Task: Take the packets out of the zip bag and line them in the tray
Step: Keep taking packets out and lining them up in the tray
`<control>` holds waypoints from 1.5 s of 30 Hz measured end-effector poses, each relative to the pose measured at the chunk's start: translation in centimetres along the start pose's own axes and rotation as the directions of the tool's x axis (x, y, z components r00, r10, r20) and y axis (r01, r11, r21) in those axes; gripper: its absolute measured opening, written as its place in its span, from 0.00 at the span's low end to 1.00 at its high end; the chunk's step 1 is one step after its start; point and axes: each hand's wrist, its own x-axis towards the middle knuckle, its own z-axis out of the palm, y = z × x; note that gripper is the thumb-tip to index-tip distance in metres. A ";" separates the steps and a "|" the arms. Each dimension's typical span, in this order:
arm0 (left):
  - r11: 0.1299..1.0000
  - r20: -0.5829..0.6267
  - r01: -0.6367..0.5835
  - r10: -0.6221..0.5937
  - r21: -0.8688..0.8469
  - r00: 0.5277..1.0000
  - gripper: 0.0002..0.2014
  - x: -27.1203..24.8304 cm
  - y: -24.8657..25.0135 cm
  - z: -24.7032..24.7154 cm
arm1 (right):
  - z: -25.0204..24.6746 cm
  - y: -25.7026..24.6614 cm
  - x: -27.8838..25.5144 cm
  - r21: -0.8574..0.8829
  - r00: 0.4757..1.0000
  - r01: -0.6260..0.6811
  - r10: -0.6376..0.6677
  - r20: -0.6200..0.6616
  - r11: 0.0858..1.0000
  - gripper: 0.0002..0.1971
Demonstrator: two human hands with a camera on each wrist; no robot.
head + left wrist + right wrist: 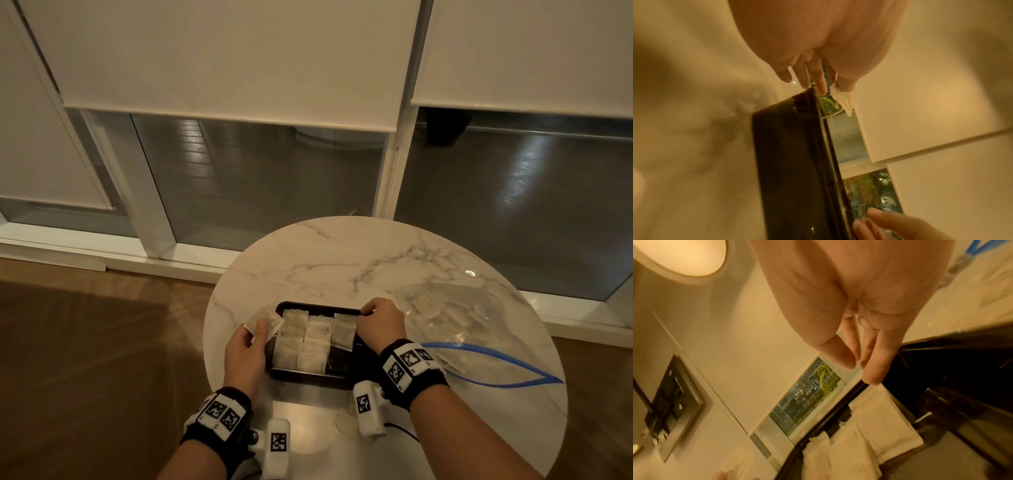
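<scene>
On round veined marble, left hand (247, 353) pinches a flat papery packet (265, 320); right hand (378, 323) curls, grip unclear.

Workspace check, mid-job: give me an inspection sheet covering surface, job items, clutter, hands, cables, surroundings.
Surface: round marble table, glossy.
Job's things: black tray near the front edge, with two full columns of packets and a third begun; clear zip bag with blue seal to its right, open, more packets inside.
Clutter: one loose packet on the table in front of the tray.
Hands: left hand pinches a spare packet beside the tray's left edge; right hand is at the tray's far right corner, whether it grips anything is unclear.
Cables: thin black wire by the right wrist.
Surroundings: windows with half-lowered blinds, wooden floor.
</scene>
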 end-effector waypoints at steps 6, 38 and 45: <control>0.985 0.102 -0.133 0.121 0.114 0.987 0.13 -1.3 2.2 1.6 | -1.1 -1.6 -3.4 0.432 0.974 0.064 -0.151 0.170 0.900 0.03; 0.783 0.175 -0.122 0.017 0.610 0.984 0.30 -0.9 0.0 0.8 | 1.4 0.3 0.0 -0.359 0.972 0.152 -0.073 0.223 0.921 0.11; 0.817 0.175 -0.122 0.027 0.564 0.984 0.29 -1.0 0.0 0.7 | 2.2 -0.3 0.4 -0.521 0.964 0.194 -0.065 0.256 0.831 0.12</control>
